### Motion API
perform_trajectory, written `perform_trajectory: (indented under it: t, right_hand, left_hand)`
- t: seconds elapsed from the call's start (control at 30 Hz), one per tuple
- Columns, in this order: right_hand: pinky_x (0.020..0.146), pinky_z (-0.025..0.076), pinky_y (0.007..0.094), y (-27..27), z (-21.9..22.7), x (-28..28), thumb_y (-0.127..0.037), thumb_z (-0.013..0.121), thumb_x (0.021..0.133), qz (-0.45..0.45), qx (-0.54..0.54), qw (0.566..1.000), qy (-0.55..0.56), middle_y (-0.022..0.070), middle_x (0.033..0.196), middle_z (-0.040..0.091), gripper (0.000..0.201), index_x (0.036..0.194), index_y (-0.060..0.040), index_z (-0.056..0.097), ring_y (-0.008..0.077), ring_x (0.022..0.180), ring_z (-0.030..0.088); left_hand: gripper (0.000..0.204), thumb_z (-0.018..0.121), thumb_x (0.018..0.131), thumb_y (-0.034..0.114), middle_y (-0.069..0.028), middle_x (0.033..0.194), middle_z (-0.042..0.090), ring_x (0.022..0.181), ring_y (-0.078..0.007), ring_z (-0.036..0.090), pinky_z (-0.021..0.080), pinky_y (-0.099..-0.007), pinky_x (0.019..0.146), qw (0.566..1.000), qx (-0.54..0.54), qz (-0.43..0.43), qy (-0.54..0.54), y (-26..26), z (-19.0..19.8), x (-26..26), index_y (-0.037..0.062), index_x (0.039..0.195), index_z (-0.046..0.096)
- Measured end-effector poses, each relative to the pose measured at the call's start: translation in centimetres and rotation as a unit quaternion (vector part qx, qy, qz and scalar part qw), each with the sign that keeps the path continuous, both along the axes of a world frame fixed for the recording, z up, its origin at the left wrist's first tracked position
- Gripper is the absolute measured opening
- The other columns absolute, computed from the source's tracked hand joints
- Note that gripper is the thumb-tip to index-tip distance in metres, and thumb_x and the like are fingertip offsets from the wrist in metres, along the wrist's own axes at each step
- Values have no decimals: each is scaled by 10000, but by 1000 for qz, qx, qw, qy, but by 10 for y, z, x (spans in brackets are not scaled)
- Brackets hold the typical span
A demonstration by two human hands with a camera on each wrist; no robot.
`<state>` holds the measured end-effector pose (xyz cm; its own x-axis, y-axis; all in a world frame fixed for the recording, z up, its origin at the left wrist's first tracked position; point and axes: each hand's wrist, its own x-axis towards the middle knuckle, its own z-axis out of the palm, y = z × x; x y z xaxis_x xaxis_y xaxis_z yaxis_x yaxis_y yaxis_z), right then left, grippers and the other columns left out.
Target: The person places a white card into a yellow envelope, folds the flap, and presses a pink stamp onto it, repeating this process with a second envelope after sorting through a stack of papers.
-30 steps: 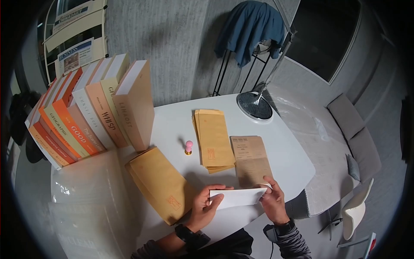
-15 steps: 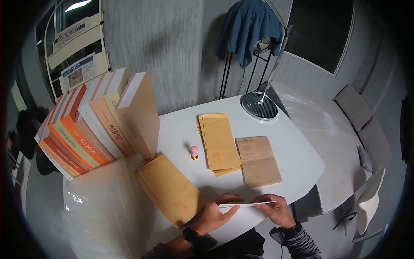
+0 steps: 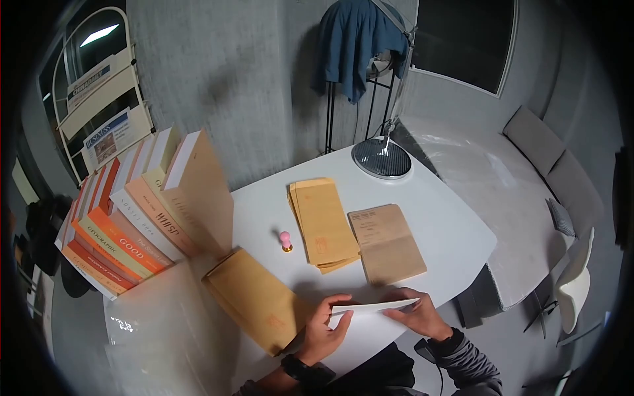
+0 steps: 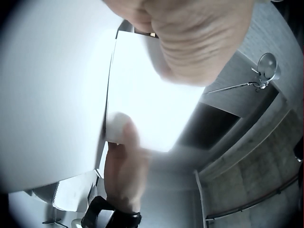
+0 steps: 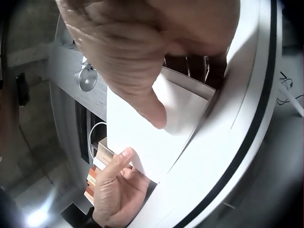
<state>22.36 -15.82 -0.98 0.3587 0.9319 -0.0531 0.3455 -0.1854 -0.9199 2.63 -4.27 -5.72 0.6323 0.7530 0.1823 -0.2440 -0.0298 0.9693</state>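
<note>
Both hands hold a thin stack of white paper [image 3: 375, 307] over the near edge of the table. My left hand [image 3: 323, 335] grips its left end, thumb on the near face and fingers behind. At the other end, my right hand [image 3: 421, 315] pinches it the same way, its thumb lying flat on the white face in the right wrist view. Seen from the head, the stack is nearly edge-on; its broad white face [image 4: 142, 85] shows in the left wrist view. Just left of the left hand lie yellow-brown envelopes [image 3: 254, 300].
Beyond the hands are another pile of yellow-brown envelopes [image 3: 323, 224] and a brown printed paper packet [image 3: 388, 244]. A pink-handled stamp [image 3: 285, 240] stands beside the pile. A row of books [image 3: 142, 218] is at the left, a lamp base [image 3: 381, 158] at the back.
The paper has tipped from showing its broad face to nearly edge-on. My right hand has closed from a raised-finger hold at the end to a thumb-in-front pinch. The head view has shifted.
</note>
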Motion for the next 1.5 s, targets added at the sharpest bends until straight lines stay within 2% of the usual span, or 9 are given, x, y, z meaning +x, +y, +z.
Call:
perform_trajectory:
  t: [0.17, 0.37, 0.47, 0.77, 0.87, 1.07, 1.2, 1.33, 1.5]
  right_hand:
    - [789, 533, 268, 3, -14, -12, -114, 740, 892, -33, 25, 987, 153, 75, 954, 715, 273, 1119, 22, 671, 114, 867, 630]
    - [714, 542, 263, 2, -28, -1, -142, 732, 908, 16, 18, 998, 65, 60, 858, 707, 263, 1085, 42, 671, 103, 757, 626]
    - [714, 542, 260, 0, -11, 1, -149, 728, 912, 25, -28, 999, -20, 55, 843, 704, 255, 1082, 34, 675, 103, 738, 623]
    - [818, 512, 257, 10, -3, -21, -89, 719, 911, -25, 101, 984, 141, 51, 970, 709, 219, 1097, 21, 681, 88, 887, 621]
    - [759, 545, 255, 10, -9, -9, -91, 697, 928, 38, 48, 982, 176, 75, 991, 714, 224, 1114, 33, 676, 96, 854, 640]
    - [556, 581, 260, 18, 22, 16, -119, 658, 955, 65, -61, 986, 143, 88, 947, 717, 234, 1113, 53, 662, 112, 714, 664]
    - [507, 542, 255, 44, 50, 41, -134, 649, 952, -7, 15, 993, 115, 89, 913, 712, 219, 1063, 54, 665, 124, 625, 648]
    - [578, 552, 292, 97, 26, 80, -169, 637, 952, -89, 99, 943, 305, 121, 999, 705, 281, 1126, 50, 614, 198, 793, 695]
    - [605, 574, 294, 130, -30, 103, -152, 628, 954, -112, 110, 927, 341, 127, 1033, 703, 286, 1152, 52, 597, 227, 847, 711]
  left_hand:
    - [312, 656, 909, 16, -86, 1032, 662, 906, -133, 652, 512, -260, 798, 999, 29, 7, -17, 0, -12, 4, -27, 1196, 544]
    - [286, 661, 917, 90, -149, 947, 673, 858, -210, 687, 532, -311, 741, 988, 118, 51, 85, 3, -15, 0, 1, 1166, 552]
    - [256, 640, 946, 85, -76, 1027, 626, 940, -111, 593, 489, -271, 819, 989, 91, 28, 117, 2, -12, -2, -10, 1156, 529]
    - [321, 610, 965, 65, -103, 1130, 596, 1031, -142, 574, 472, -289, 906, 989, 112, 17, 100, 3, -28, -3, -12, 1245, 474]
    - [273, 633, 948, 104, -153, 951, 658, 836, -239, 683, 550, -331, 705, 985, 153, 63, 48, 2, -23, 1, -13, 1168, 520]
    - [232, 569, 982, 62, -107, 996, 678, 844, -142, 672, 554, -243, 526, 996, -65, -40, 37, -1, -3, 0, -18, 1186, 493]
    - [228, 557, 982, 21, -121, 1043, 673, 823, -136, 659, 553, -248, 585, 995, -84, -61, 7, 2, 0, 0, -6, 1194, 478]
    - [225, 548, 981, -14, -124, 1040, 664, 842, -148, 663, 559, -269, 653, 996, -57, -63, 37, 5, -6, 0, -6, 1194, 478]
    - [154, 552, 981, -18, -124, 1039, 663, 870, -157, 661, 564, -279, 722, 995, -42, -73, 51, 5, -9, 1, -20, 1133, 530]
